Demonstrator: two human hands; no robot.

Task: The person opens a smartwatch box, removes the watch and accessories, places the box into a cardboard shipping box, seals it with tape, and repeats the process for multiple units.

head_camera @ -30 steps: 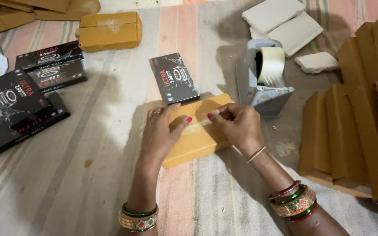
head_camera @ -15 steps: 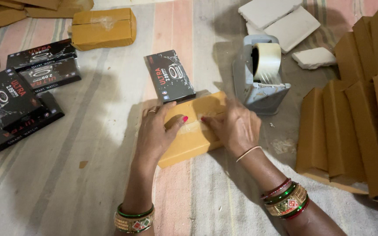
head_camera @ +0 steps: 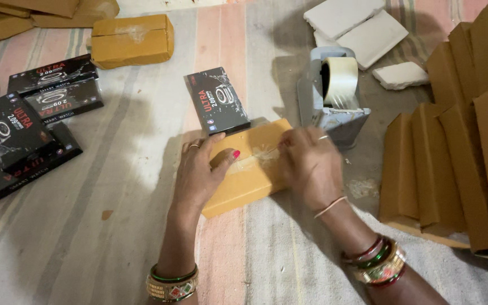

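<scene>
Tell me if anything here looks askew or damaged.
The clear tape across the brown box under both hands looks wrinkled rather than flat. The left hand and right hand press on it. Nothing else stands out.

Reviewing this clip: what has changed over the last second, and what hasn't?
The right hand, which a second ago pinched clear tape at the top edge of the yellow box, has flattened and slid down over the strip, pressing it on. The left hand still holds the box down; the box itself has hardly shifted. The tape dispenser, black carton and cardboard stacks stayed put.
</scene>
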